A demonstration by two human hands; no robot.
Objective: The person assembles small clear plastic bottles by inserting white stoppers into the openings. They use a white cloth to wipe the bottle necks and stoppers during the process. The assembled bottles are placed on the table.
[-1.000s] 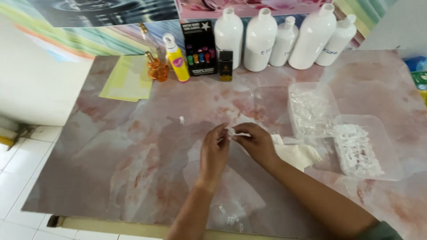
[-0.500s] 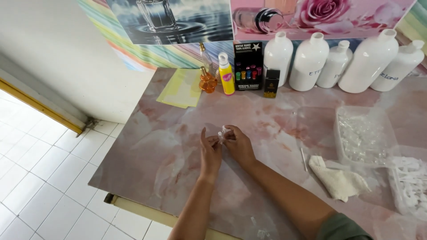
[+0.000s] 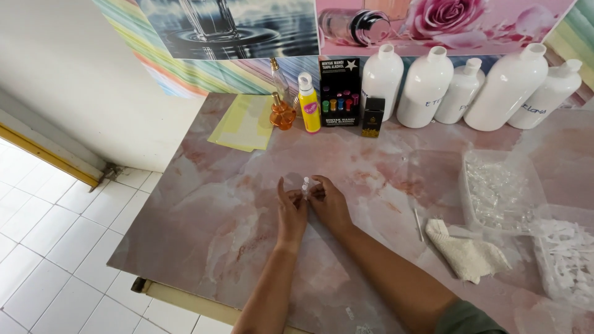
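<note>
My left hand (image 3: 291, 213) and right hand (image 3: 329, 204) together, pinching small clear plastic vial (image 3: 305, 186) above pink marble desk (image 3: 204, 210). Fitting stage, I judge; next needs steady alignment.

Desk (image 3: 204, 204): pink marble pattern, white veins
Bottles (image 3: 427, 86): five, plain white
Squeeze bottle (image 3: 309, 105): yellow, white cap
Box (image 3: 339, 93): black, coloured vials pictured
Paper (image 3: 244, 124): pale yellow
Cloth (image 3: 467, 253): cream
Floor (image 3: 43, 247): white tiles

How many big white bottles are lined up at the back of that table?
5. The white bottles stand in a row along the wall: first, second, a smaller third, a large fourth, and a fifth at the right end. None looks hidden.
</note>
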